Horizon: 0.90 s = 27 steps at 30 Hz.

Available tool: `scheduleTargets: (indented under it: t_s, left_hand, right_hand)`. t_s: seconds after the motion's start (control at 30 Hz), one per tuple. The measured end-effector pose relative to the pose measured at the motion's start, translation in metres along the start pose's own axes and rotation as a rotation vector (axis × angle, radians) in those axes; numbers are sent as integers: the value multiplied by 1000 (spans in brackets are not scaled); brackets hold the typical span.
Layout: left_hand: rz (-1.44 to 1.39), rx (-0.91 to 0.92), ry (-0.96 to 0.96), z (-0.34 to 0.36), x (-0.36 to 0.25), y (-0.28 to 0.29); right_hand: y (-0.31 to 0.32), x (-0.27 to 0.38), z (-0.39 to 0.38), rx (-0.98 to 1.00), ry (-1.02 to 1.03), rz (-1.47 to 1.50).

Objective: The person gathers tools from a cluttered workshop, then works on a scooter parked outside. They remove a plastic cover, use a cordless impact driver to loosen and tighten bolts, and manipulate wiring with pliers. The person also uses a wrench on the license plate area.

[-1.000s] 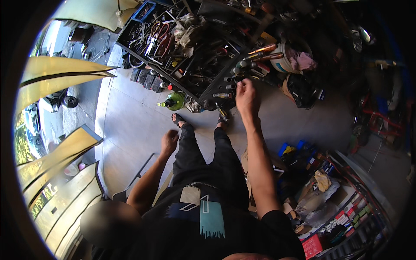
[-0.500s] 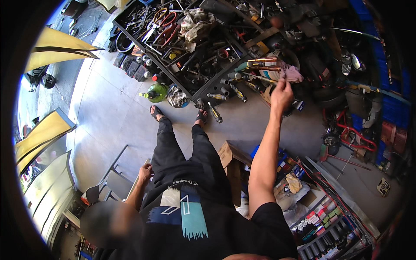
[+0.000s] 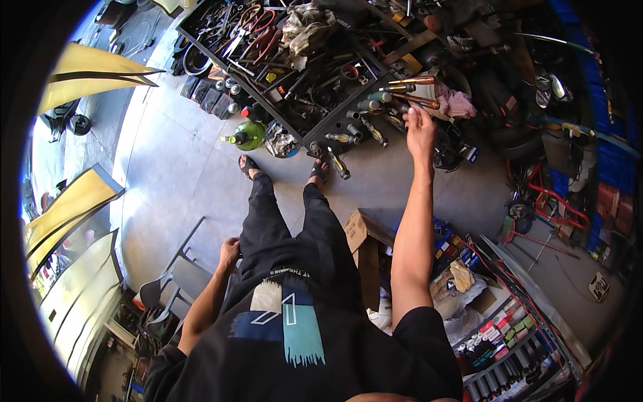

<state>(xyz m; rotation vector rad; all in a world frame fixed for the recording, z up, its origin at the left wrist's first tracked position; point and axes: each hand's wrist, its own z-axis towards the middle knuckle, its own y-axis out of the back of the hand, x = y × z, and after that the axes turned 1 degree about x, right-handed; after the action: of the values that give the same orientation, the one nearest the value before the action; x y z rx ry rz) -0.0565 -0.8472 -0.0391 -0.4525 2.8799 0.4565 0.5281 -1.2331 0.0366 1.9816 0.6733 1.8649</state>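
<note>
The person's right hand is lifted at the end of an outstretched arm, its thumb and fingers drawn narrowly together; whether anything thin is pinched between them I cannot tell. Just above its fingertips lie the long screwdrivers with glossy amber-brown handles, beside the outer side of a big black rectangular tool tray; whether skin and handle touch is unclear. The left hand hangs curled beside the black-trousered leg, low and well apart from the tools, perhaps because the reach occupies one arm only; its palm is hidden, so I cannot tell whether it holds something; nearest it is a grey chair with a slim curved frame.

Short yellow-and-dark screwdriver handles jut from the tray's side, probably so that a standing person can pick each by its grip; the tray itself is heaped with loose metal tools, red-handled cutters and a crumpled grey-beige rag, likely left on top for quick wiping. Beyond the handles sits a bunched pink cloth; by the tray's near edge a rounded green translucent bottle stands on the pale smooth floor, seemingly parked close for convenience; an open brown cardboard box stands near the legs.
</note>
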Motion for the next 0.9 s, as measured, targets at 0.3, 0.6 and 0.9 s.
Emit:
scheduleTargets:
  t_s: [0.3, 0.6, 0.9]
  left_hand:
    - [242, -200, -267, 11, 32, -17]
    - [-4, -365, -149, 6, 88, -25]
    - [-123, -421, -49, 41, 134, 25]
  right_hand:
    - [-62, 40, -78, 78, 124, -242]
    - [-120, 80, -148, 370, 216, -821]
    - [-104, 91, -170, 698, -322, -989]
